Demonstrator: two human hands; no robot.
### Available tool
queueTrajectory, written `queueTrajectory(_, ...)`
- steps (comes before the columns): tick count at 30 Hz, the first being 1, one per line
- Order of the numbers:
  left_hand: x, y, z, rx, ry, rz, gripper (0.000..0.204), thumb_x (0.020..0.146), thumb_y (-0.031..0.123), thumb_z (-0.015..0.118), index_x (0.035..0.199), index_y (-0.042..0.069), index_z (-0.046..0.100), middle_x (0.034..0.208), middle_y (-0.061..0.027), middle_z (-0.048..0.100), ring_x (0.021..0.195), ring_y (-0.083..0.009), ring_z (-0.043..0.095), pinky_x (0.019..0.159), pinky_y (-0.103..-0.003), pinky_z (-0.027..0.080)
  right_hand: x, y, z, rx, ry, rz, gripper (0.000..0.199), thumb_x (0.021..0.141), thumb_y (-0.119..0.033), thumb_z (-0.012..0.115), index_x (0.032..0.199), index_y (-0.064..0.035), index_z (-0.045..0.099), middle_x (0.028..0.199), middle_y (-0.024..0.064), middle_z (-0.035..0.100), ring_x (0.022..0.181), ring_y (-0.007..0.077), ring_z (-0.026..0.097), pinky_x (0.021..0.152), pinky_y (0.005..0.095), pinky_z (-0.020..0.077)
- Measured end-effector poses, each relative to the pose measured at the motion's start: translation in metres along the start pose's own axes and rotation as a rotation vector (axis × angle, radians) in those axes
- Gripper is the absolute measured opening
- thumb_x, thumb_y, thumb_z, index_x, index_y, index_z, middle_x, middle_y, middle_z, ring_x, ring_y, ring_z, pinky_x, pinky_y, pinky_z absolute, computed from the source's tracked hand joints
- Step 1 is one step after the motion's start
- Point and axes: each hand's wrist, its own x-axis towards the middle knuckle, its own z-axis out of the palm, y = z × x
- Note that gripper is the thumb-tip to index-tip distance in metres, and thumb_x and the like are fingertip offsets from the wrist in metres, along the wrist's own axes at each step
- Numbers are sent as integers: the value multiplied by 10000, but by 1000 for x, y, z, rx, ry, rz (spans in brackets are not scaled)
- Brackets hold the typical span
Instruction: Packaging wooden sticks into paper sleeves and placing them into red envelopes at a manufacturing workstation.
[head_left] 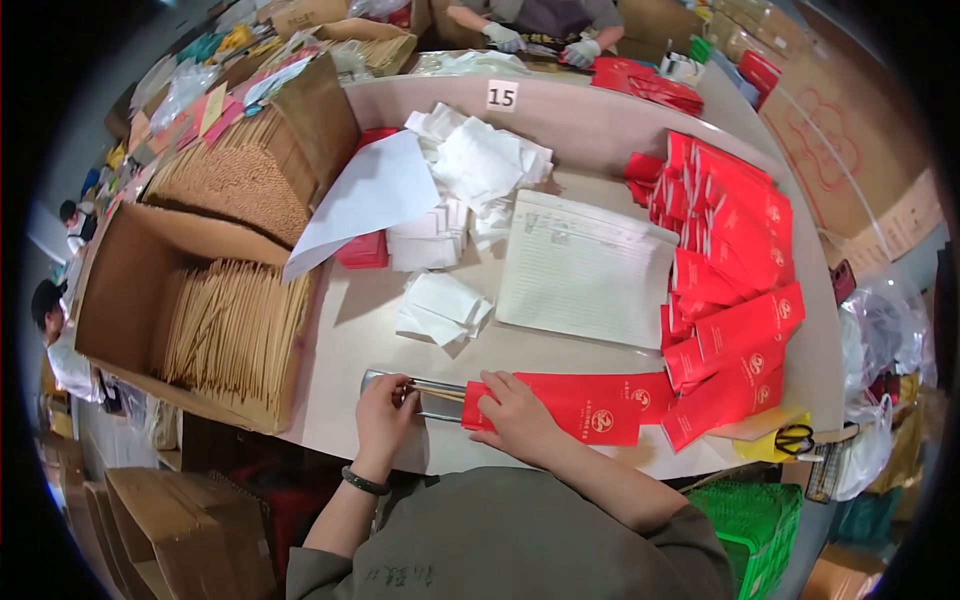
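Observation:
My left hand (pixel 387 408) pinches the ends of thin wooden chopsticks (pixel 440 389) near the table's front edge. Their other ends reach into the mouth of a red paper chopstick sleeve (pixel 478 406). Fingers and thumb of my right hand (pixel 518 412) are spread across that sleeve and grip it near its opening. A narrow metal holder (pixel 372 380) lies under the chopsticks, partly hidden by my left hand. More red sleeves with white print (pixel 600 408) lie to the right, beneath and beside my right forearm.
A cardboard box of chopsticks (pixel 200 235) stands left; another full box (pixel 325 110) is behind it. White paper packets (pixel 440 305), a lined notebook (pixel 590 270) and a heap of red sleeves (pixel 735 230) lie on the table. Black-handled scissors (pixel 795 438) sit front right. A gloved co-worker's hands (pixel 580 52) are beyond the partition.

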Motion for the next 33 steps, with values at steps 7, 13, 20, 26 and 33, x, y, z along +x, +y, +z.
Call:
queueTrajectory(7, -20, 57, 6, -144, -387, 374, 515, 819, 139, 769, 1272, 5, 564, 1065, -148, 671, 948, -236, 680, 827, -339, 542, 3, 1, -2, 0, -72, -13, 513, 710, -258, 792, 1100, 11, 597, 1191, 193, 583, 1140, 364, 543, 974, 444, 465)
queueTrajectory(13, 6, 29, -25, 552, -123, 790, 540, 552, 248, 879, 974, 80, 587, 813, -96, 573, 733, -323, 598, 648, -417, 487, 28, -20, -28, -45, -22, -267, 171, 749, -162, 697, 883, -102, 610, 979, 130, 580, 909, 308, 594, 755, 434, 512)
queueTrajectory(20, 4, 46, -43, 59, -386, 17, 341, 708, 164, 754, 943, 21, 552, 848, -83, 649, 796, -201, 618, 735, -330, 496, 6, 124, -225, -624, 209, 14, 259, 707, -213, 815, 826, -55, 648, 1073, 163, 617, 1013, 353, 591, 830, 453, 490)
queueTrajectory(26, -4, 80, 22, -454, -907, 196, 494, 730, 202, 710, 1151, 3, 543, 953, -90, 626, 859, -191, 590, 780, -336, 491, -26, 52, -78, -71, -173, -120, 365, 759, -323, 783, 967, -42, 678, 1209, 173, 592, 1208, 359, 514, 1047, 456, 418)
queueTrajectory(33, -3, 49, 1, 228, -331, 326, 604, 713, 193, 756, 1242, 12, 526, 1021, -186, 607, 896, -330, 627, 780, -386, 516, -14, 19, -57, -61, -20, 311, 286, 907, -334, 651, 848, -54, 637, 893, 146, 647, 836, 317, 625, 721, 394, 528)
